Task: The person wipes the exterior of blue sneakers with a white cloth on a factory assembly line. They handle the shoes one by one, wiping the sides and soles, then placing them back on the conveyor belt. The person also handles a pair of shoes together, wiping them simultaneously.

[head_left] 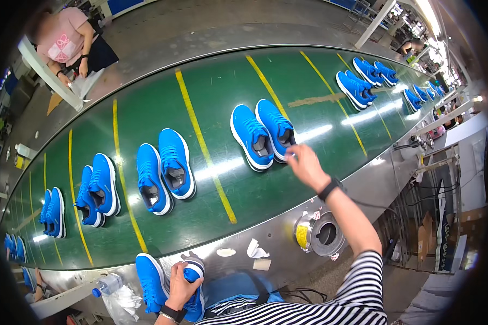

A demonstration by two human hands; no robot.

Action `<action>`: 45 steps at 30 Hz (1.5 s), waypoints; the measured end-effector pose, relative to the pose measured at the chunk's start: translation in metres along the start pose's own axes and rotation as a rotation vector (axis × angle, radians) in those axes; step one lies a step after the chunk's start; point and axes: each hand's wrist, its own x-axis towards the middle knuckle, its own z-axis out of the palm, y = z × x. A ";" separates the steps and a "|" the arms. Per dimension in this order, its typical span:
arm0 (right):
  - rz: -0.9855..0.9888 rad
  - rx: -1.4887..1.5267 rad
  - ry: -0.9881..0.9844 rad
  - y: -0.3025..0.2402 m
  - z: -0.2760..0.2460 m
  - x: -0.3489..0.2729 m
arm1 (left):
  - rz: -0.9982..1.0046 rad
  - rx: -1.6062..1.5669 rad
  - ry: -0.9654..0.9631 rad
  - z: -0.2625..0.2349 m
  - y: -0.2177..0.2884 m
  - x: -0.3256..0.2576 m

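At the near edge of the belt, my left hand (181, 286) is closed around a blue sneaker (197, 303) with a white sole. Its mate, another blue sneaker (151, 279), lies just left of it. My right hand (307, 167) reaches over the green conveyor belt (217, 130), fingers drawn together by the heel of a blue sneaker (276, 127). Whether the fingertips touch that heel or pinch something small, I cannot tell. The sneaker beside it (252, 138) points the same way, toes toward the far side.
More blue pairs stand along the belt, such as this sneaker (176, 162) to the left. A round metal tape dispenser (325, 234) and white scraps (256, 249) lie on the near ledge. A plastic bottle (108, 284) is at lower left. Across the belt works another person (65, 40).
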 end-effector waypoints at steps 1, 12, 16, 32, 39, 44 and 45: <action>-0.013 0.007 0.013 -0.005 0.002 0.007 | 0.016 -0.011 0.015 -0.001 -0.004 0.006; 0.518 -0.345 -0.374 -0.017 0.048 0.048 | 0.022 0.034 0.093 -0.003 -0.002 -0.006; 0.581 -0.270 -0.336 -0.002 0.024 0.049 | 0.041 0.031 0.098 -0.001 -0.001 -0.006; 0.832 -0.458 -0.192 0.186 -0.100 -0.226 | 0.044 0.029 0.085 -0.012 -0.006 -0.013; 0.677 -0.572 -0.181 0.124 -0.143 -0.196 | 0.013 -0.003 0.070 -0.013 -0.006 -0.018; 0.186 -0.003 -0.077 0.029 -0.138 -0.141 | 0.033 -0.018 0.078 -0.007 -0.014 -0.012; 0.037 0.121 -0.041 0.006 -0.120 -0.131 | 0.037 -0.024 0.077 -0.006 -0.015 -0.012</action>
